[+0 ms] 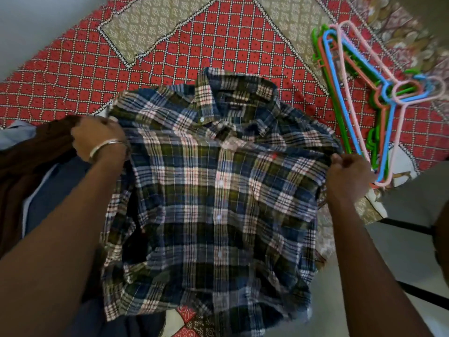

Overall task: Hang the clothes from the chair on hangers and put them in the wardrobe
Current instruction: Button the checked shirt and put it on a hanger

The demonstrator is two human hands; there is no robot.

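Observation:
A blue, green and pink plaid shirt (209, 190) is spread front-up over the red patterned bedspread (218, 45), collar toward the far side, buttons done up. My left hand (97, 137), a metal bangle on its wrist, grips the shirt's left shoulder. At the right shoulder seam my right hand (347, 176) pinches the cloth. A stack of plastic hangers (364, 93) in pink, blue, orange and green lies on the bed to the right of the shirt, hooks pointing right.
More clothes, a brown garment (31, 152) and a dark blue one (56, 188), are piled at the left beside my left arm. The bed's right edge drops to a pale floor (401, 239) crossed by dark bars.

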